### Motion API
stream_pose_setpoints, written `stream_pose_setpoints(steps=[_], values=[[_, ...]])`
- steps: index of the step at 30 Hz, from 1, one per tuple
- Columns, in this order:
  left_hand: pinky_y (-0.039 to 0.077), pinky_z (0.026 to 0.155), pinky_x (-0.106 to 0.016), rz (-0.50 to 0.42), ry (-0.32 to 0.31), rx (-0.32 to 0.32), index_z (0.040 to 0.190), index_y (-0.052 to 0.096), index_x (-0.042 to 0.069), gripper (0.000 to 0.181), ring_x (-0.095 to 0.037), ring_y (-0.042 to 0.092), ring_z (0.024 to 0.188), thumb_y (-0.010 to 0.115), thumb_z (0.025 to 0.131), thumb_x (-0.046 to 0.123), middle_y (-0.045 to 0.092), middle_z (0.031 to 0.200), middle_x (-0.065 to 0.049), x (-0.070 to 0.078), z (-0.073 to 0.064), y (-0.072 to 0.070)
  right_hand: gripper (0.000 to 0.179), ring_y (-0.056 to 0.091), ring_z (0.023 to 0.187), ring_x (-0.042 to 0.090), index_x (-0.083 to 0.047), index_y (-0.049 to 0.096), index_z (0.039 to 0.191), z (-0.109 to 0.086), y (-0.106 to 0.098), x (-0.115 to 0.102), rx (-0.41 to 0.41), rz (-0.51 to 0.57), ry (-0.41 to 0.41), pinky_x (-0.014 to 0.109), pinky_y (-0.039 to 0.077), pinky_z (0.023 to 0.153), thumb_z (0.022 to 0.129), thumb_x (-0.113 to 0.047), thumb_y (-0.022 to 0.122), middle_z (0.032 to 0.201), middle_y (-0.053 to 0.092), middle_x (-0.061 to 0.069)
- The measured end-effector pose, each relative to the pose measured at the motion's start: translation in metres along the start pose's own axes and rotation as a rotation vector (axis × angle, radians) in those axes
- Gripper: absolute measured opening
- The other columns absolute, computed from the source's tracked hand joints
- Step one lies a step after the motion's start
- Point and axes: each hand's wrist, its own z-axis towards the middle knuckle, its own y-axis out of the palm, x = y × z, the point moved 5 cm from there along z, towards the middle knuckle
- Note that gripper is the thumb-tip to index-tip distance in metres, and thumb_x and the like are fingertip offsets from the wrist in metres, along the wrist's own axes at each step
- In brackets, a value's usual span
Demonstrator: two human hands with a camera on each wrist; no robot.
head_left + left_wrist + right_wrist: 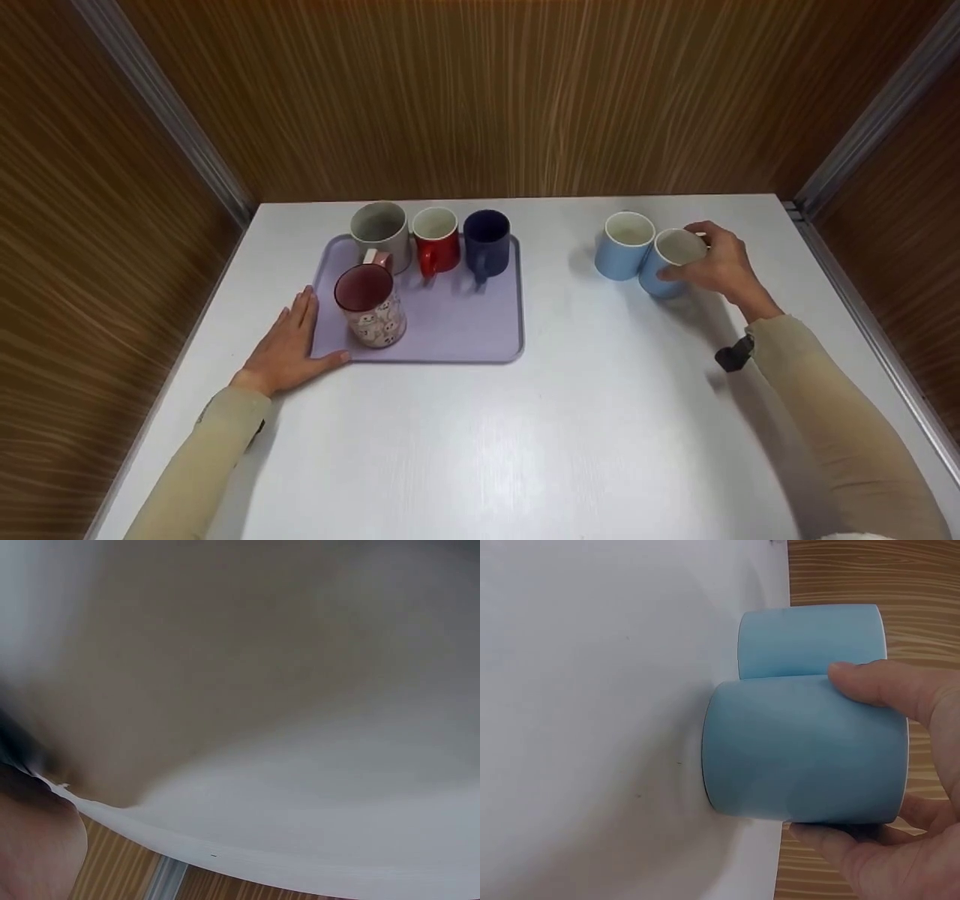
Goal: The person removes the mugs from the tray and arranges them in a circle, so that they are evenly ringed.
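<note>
Right hand [718,264] with fingers gripping a light blue mug [658,282], its base apparently on the white surface [570,420], beside a second blue mug [619,259], left hand [286,351] spread straight-fingered at a lilac tray [465,322]

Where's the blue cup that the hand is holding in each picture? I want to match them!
Head: the held blue cup is on the right, in the right hand.
Left wrist: it isn't in this picture.
Right wrist: it shows sideways, right of the middle, below the other blue cup.
Shared landmark: the white table, in all three views.
</note>
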Motion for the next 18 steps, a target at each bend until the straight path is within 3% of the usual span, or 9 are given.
stream_pose_setpoints(steps=[18], values=[[0.011,0.135,-0.058,-0.006,0.007,0.008,0.169,0.006,-0.004,0.126,-0.04,0.003,0.167,0.064,0.092,0.077,0.0,0.18,-0.02,-0.0009,0.0012,0.0007,0.102,0.046,0.137,0.052,-0.002,0.04,0.159,-0.0014,0.0018,0.0039,-0.003,0.019,-0.014,0.073,0.041,0.114,0.079,-0.03,0.096,0.154,0.047,0.035]])
